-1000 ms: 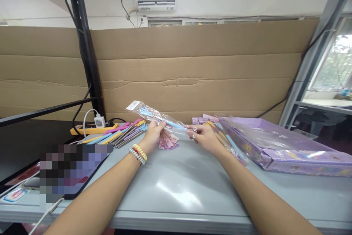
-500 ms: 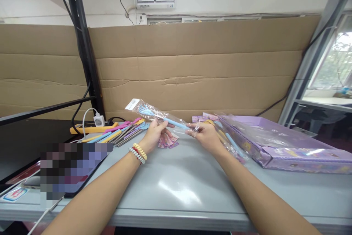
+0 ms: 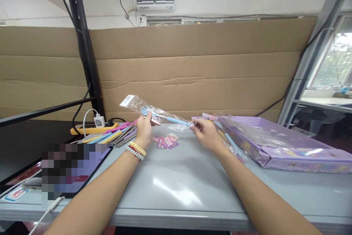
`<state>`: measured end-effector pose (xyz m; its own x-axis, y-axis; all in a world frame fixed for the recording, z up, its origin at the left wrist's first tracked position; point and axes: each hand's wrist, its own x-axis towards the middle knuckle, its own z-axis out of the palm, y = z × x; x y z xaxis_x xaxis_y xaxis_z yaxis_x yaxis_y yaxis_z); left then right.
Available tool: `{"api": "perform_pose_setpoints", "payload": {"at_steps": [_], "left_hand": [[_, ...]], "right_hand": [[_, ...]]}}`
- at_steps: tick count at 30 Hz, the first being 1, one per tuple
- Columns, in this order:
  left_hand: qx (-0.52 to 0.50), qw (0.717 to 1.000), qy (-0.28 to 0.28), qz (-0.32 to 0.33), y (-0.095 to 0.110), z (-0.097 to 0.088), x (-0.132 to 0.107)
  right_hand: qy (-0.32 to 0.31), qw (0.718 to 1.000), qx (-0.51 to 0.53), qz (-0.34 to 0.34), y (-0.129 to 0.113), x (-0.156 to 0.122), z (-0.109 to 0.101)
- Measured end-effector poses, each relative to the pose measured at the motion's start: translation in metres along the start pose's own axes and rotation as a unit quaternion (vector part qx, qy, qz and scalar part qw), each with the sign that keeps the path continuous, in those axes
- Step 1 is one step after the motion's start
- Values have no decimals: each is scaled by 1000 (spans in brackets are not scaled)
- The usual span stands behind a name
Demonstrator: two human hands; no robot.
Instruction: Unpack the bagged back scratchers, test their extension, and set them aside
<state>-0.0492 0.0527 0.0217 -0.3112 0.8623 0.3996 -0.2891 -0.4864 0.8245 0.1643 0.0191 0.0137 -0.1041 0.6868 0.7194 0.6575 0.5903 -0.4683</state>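
Note:
A light-blue back scratcher (image 3: 176, 120) with a hand-shaped head lies inside a clear plastic bag (image 3: 135, 103), held up above the table at a slant. My left hand (image 3: 144, 126) is closed around the bag near the scratcher's head. At the handle end, the fingers of my right hand (image 3: 205, 132) pinch the bag's edge. Small pink cards (image 3: 166, 141) lie fanned out on the table below. To the left rests a pile of back scratchers (image 3: 118, 136) in pink, yellow, blue and purple. Bagged scratchers (image 3: 232, 145) lie behind my right forearm.
A purple tray (image 3: 265, 165) with clear plastic bags in it stands on the right of the grey table (image 3: 176, 187). A tablet (image 3: 90, 171) lies at the left, near a yellow power strip (image 3: 90, 129) with a white plug. Cardboard (image 3: 192, 62) walls off the back.
My left hand has moved slightly left and up along the bag, its fingers now nearer the scratcher's head. The right hand's grip has shifted to the very end of the bag.

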Motion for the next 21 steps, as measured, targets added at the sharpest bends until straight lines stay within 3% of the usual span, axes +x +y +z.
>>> {"api": "perform_pose_setpoints", "payload": {"at_steps": [7,13,21], "left_hand": [[28,999,24,19,3,-3,5],[50,997,-49,16,4,-4,1],[65,990,-122,-17,-2,0,-9]], "right_hand": [[9,999,26,33,12,3,-3],[-85,974,181,101,16,0,-8],[-192,956,165,146,0,-5,-1]]}}
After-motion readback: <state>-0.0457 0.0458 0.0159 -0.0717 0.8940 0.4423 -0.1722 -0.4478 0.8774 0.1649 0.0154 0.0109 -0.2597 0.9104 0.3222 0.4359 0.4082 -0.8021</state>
